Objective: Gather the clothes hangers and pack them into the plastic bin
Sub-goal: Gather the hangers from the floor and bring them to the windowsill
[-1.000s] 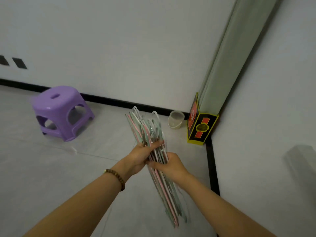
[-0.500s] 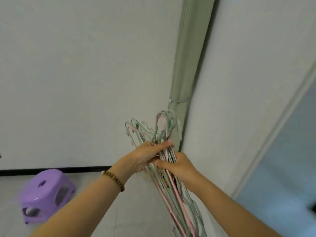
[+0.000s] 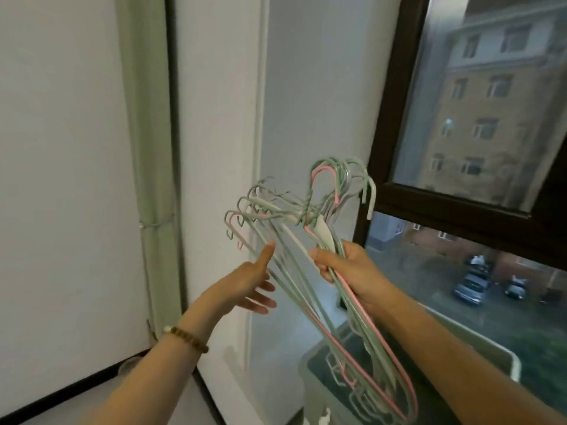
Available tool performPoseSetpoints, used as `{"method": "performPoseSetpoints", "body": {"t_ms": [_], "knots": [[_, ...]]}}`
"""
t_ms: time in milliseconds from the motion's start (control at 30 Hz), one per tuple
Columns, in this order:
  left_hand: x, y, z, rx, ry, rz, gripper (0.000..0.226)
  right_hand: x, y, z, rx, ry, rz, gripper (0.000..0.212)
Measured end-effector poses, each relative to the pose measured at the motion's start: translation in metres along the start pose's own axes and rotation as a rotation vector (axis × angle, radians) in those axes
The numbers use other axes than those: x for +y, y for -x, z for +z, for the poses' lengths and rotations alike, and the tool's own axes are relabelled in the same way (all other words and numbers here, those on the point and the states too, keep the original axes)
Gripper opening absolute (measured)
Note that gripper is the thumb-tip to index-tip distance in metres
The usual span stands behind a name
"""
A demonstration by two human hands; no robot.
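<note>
A bundle of thin green, pink and white clothes hangers fans out in the air, hooks up. My right hand is shut on the necks of the right part of the bundle. My left hand is open, palm and thumb resting against the left part of the fan without gripping it. The hangers' lower ends hang down over the translucent plastic bin at the lower right. More hangers lie inside the bin.
A dark-framed window fills the right side, with buildings and parked cars outside. A pale green pipe runs up the white wall corner on the left. A dark baseboard edges the floor.
The view has swung right from the wall corner to the window and the bin. The purple stool is gone from view. My left hand has let go of the hangers and the bundle has fanned apart.
</note>
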State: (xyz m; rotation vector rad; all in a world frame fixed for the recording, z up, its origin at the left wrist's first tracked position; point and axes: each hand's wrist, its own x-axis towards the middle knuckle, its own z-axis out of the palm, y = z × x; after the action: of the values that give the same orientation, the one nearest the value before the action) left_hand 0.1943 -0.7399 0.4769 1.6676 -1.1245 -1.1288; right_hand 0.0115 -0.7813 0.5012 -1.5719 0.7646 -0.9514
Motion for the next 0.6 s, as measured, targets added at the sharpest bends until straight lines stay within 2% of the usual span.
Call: {"method": "performPoseSetpoints", "body": {"t_ms": [67,133,233,300,433,600], "knots": [[0.004,0.003,0.057,-0.187,0.025,-0.045,0.075,-0.008,0.036,-0.042,0.069,-0.025,-0.001,0.019],[0.011,0.007,0.120,-0.341,0.223,-0.007,0.075,-0.012,0.072,-0.081,0.140,-0.025,0.004,0.019],[0.024,0.017,0.207,-0.503,0.667,0.074,0.047,-0.016,0.120,-0.134,0.235,-0.052,0.024,0.025],[0.032,0.023,0.254,-0.514,0.784,0.116,0.029,-0.015,0.144,-0.168,0.312,-0.060,0.024,0.028],[0.046,0.030,0.325,-0.474,0.644,0.152,0.017,0.001,0.184,-0.231,0.483,-0.025,0.048,0.023],[0.042,0.022,0.407,-0.563,0.435,0.217,0.016,0.048,0.237,-0.291,0.830,0.007,0.193,0.007]]}}
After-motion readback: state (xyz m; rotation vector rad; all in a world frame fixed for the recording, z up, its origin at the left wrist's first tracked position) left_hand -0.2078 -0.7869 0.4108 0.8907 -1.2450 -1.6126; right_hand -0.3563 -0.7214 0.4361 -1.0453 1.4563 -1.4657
